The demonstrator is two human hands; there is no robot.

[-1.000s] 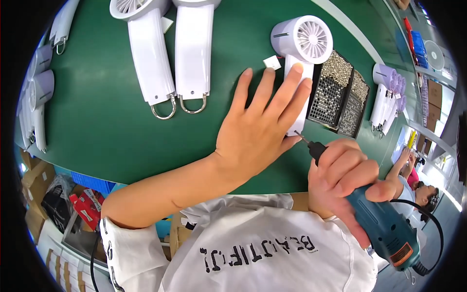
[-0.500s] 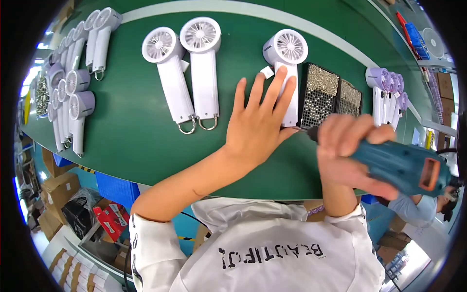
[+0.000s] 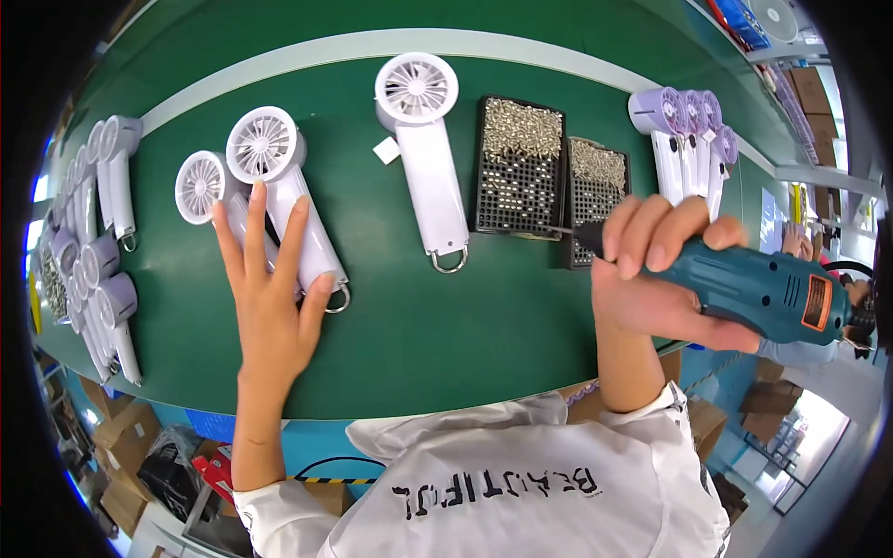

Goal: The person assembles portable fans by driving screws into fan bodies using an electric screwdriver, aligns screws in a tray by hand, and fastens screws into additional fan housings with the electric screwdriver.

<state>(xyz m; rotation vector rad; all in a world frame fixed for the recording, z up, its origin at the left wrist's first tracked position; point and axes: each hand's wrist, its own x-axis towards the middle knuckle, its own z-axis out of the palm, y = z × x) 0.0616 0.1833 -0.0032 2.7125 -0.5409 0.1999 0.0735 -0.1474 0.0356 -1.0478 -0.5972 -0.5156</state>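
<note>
Power screwdriver (image 3: 777,293) in right-hand grip (image 3: 656,256); left-hand grip (image 3: 274,312) over fan pair (image 3: 265,144)

Right-hand grip: clamped, fingers and thumb closed around the screwdriver's teal body, held near the right part of the desk (image 3: 419,353). Bit points left, its tip at the near side of the left tray (image 3: 502,226); contact could not be confirmed.

Left-hand grip: fingers spread apart over the two white handheld fans, which lie toward the desk's left edge. Thumb is near the handle end of the right-hand one. Pressure of the touch cannot be told.

Third fan (image 3: 433,186), white, lies between the pair and the trays, head toward the desk's far edge, metal loop (image 3: 448,262) toward the near edge. Small white square piece (image 3: 386,151) sits just beside its neck.

Left tray and right tray (image 3: 595,200), both black, carry small metal pieces. Purple-headed fans (image 3: 656,112) are grouped near the desk's right edge; further fans (image 3: 116,299) line its left edge.
</note>
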